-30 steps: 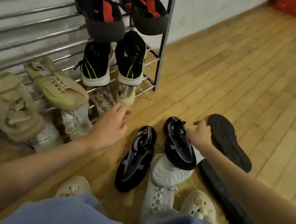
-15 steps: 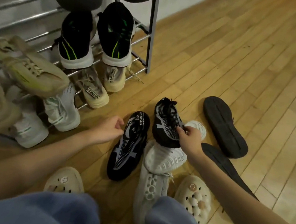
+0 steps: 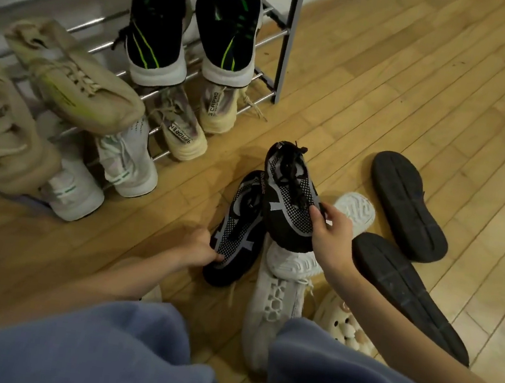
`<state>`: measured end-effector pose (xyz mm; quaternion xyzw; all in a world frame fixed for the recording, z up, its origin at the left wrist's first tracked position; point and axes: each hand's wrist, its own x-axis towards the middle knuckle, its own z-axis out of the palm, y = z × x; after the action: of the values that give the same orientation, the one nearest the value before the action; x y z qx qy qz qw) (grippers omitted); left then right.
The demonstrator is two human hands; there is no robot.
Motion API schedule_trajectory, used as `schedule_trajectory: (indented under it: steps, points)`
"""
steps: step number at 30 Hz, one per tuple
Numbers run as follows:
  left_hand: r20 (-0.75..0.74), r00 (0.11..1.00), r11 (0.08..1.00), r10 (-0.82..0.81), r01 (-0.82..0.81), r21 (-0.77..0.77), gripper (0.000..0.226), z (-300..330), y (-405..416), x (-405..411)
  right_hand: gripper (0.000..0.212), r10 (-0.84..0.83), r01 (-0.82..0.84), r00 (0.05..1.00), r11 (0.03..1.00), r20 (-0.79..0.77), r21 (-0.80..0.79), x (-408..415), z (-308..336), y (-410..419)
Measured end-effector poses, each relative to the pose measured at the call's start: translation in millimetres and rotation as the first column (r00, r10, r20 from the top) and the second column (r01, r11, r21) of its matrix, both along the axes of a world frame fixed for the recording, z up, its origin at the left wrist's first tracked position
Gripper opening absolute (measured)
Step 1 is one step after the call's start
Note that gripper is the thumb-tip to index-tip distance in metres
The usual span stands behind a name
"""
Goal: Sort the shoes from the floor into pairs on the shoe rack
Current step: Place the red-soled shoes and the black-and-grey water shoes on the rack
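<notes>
Item 1: right hand, now pinching the toe end of a black mesh sneaker with grey straps; half a second ago it only touched it.

Item 2: left hand, moved in, fingers curled on the toe edge of the matching black mesh sneaker lying on the wooden plank floor.

Item 3: under the right fingers, a white knit sneaker; beyond them, a white ridged sole and two black rubber soles, upturned.

Item 4: beyond the left fingers, chrome-barred shoe rack holding black-and-green trainers, beige sneakers.
</notes>
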<state>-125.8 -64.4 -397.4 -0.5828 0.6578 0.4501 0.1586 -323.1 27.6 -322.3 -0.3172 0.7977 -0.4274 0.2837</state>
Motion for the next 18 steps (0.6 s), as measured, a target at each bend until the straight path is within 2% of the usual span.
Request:
schedule_trajectory:
  steps: [2, 7, 9, 11, 13, 16, 18]
  points:
    - [0.029, 0.996, 0.997, 0.08, -0.079, -0.014, 0.054, 2, -1, -3, 0.026, -0.038, 0.037, 0.998, 0.999, 0.047, 0.023, 0, 1, 0]
    - [-0.085, 0.954, 0.958, 0.286, -0.285, 0.028, 0.057, 28, -10, -1, 0.026, -0.121, 0.115, 0.985, 0.992, 0.123, 0.054, 1, 18, 6]
    - [-0.121, 0.956, 0.958, 0.268, -0.277, -0.068, 0.051, 54, -18, 2, 0.025, -0.139, 0.134, 0.983, 0.99, 0.121, 0.045, 0, 31, 8]
    - [-0.154, 0.968, 0.945, 0.198, -0.23, -0.232, 0.05, 87, -26, 3, 0.024, -0.156, 0.155, 0.982, 0.988, 0.108, 0.024, -2, 45, 9]
    - [-0.212, 0.97, 0.917, 0.119, -0.19, -0.351, 0.039, 120, -28, 6, 0.034, -0.181, 0.182, 0.979, 0.983, 0.092, 0.0, -2, 62, 9]
    - [-0.361, 0.924, 0.889, 0.124, -0.265, -0.374, 0.02, 172, -23, 16, 0.038, -0.235, 0.237, 0.971, 0.968, 0.032, -0.078, -3, 90, 5]
    - [-0.481, 0.867, 0.856, 0.132, -0.344, -0.386, 0.019, 207, -20, 26, 0.038, -0.284, 0.284, 0.959, 0.949, 0.02, -0.14, -1, 115, 2]
